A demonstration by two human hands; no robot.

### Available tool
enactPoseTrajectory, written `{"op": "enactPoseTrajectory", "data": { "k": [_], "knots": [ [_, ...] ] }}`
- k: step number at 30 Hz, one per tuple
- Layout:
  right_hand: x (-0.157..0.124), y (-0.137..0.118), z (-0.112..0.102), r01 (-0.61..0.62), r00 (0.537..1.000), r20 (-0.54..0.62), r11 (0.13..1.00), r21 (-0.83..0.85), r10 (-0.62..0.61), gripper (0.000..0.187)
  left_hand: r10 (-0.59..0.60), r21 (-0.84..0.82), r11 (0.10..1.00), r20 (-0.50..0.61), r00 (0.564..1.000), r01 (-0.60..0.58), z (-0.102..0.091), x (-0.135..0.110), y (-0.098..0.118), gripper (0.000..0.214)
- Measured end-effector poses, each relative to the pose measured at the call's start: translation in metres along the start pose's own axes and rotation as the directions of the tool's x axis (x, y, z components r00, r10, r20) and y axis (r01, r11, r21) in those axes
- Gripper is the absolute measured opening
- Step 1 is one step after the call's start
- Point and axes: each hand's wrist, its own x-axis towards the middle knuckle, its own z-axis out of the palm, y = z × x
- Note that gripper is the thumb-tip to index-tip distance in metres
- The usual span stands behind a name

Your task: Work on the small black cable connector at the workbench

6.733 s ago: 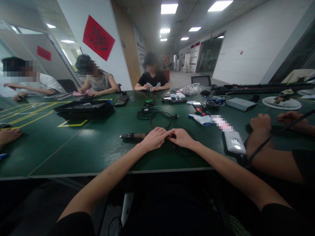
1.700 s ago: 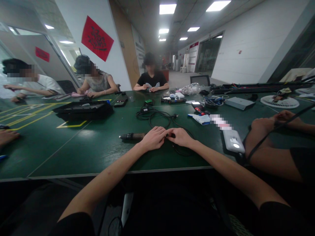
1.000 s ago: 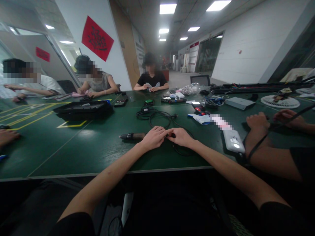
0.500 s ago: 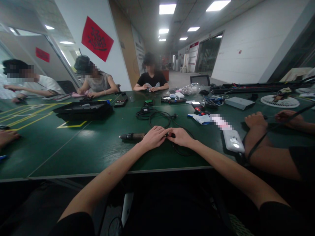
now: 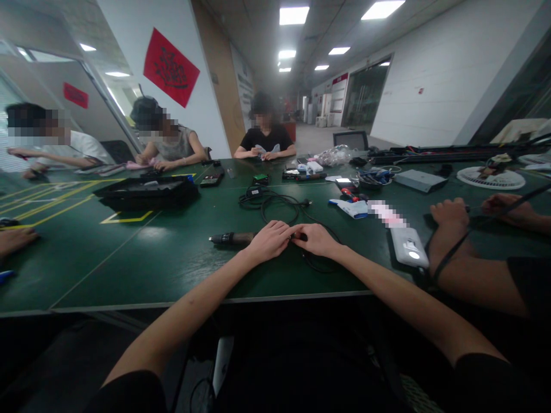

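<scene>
A dark corded tool [image 5: 232,238] lies on the green table [image 5: 172,258], its metal tip pointing left. My left hand [image 5: 270,241] is curled over the tool's rear end. My right hand [image 5: 316,239] is closed right beside it, fingertips pinching a small black piece where the black cable [image 5: 279,209] joins the tool. The two hands touch. The cable loops away behind them and under my right wrist.
A co-worker's forearms and fists [image 5: 450,221] rest at my right beside a white phone [image 5: 408,248]. A black tray [image 5: 148,192] stands at the left. Small devices and a red-handled tool [image 5: 350,198] lie further back. Three people sit at the far side.
My hands and the tool have stayed where they were. The co-worker's fists at the right have shifted a little, moving closer together and apart again.
</scene>
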Motion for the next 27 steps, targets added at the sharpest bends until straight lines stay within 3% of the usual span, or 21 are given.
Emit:
{"op": "enactPoseTrajectory", "data": {
  "k": [27],
  "knots": [
    [-0.0003, 0.0002, 0.001, 0.005, 1.0, -0.014, 1.0, 0.011, -0.005, 0.014, -0.013, -0.006, 1.0, 0.001, 1.0, 0.013, -0.0008, -0.001, 0.0006, 0.065]
  ]
}}
